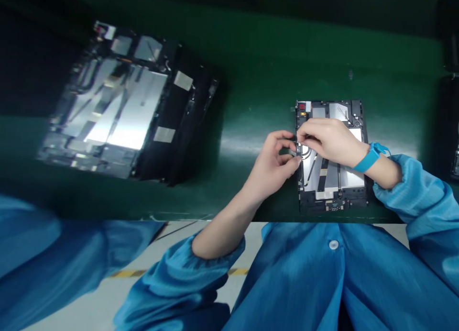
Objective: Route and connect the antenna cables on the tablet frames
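An opened tablet (pixel 353 178) lies on the green bench with its inner parts showing: silvery panels, dark ribbon cables and a black frame. My left hand (pixel 274 163) is at its left edge, fingers curled and thumb closed against the rim. From the right, my right hand (pixel 328 137) reaches over the upper part of the tablet. Its thumb and forefinger are pinched together near the upper left edge; whatever is between them is too small to make out. Just below that pinch, a thin black cable (pixel 306 154) curves over a silvery panel.
At the left stands a stack of similar opened tablets (pixel 143 106), somewhat blurred. Dark equipment (pixel 455 130) is at the far right edge. The green bench (pixel 251 106) ends close to my body. A blue sleeve or garment of another person (pixel 53 245) shows at lower left.
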Demonstrator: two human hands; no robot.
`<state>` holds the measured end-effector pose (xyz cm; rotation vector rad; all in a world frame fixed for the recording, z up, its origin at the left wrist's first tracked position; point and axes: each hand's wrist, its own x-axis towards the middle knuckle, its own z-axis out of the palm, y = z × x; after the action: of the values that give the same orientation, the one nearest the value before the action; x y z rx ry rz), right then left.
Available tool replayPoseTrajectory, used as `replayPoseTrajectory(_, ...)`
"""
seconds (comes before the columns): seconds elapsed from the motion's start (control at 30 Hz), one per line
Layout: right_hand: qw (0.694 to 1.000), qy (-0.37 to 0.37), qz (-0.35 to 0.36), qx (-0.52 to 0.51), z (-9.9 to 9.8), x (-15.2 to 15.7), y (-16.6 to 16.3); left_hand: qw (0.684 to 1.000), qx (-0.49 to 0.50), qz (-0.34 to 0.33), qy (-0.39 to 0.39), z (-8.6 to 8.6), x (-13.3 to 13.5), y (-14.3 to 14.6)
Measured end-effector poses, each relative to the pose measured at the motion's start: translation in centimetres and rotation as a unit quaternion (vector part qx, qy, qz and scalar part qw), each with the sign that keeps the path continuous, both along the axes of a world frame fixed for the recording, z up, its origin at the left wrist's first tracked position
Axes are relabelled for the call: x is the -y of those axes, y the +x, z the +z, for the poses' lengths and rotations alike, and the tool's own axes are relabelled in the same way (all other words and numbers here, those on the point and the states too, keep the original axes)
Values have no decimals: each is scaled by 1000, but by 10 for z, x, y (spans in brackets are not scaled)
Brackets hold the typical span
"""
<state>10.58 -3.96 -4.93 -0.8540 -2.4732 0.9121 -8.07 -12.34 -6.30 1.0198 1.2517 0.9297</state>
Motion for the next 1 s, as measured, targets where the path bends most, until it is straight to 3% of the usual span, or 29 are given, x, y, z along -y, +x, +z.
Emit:
replayPoseTrajectory(0.23, 1000, -11, 3, 0, 0, 1, -1, 1000, -21, 1, 4, 0, 0, 2)
replayPoseTrajectory(0.5, 1000, 22, -13, 10, 4, -9, -2, 999, -20, 13, -44, 2, -10, 3)
replayPoseTrajectory(0.77, 999, 14, -49, 10, -1, -20, -8, 1000, -18, -2, -14, 2, -35, -4)
replayPoseTrajectory(1.0, 999, 5, -45, 4, -3, -19, -8, 1000, -10, -4, -15, -2, -36, -6)
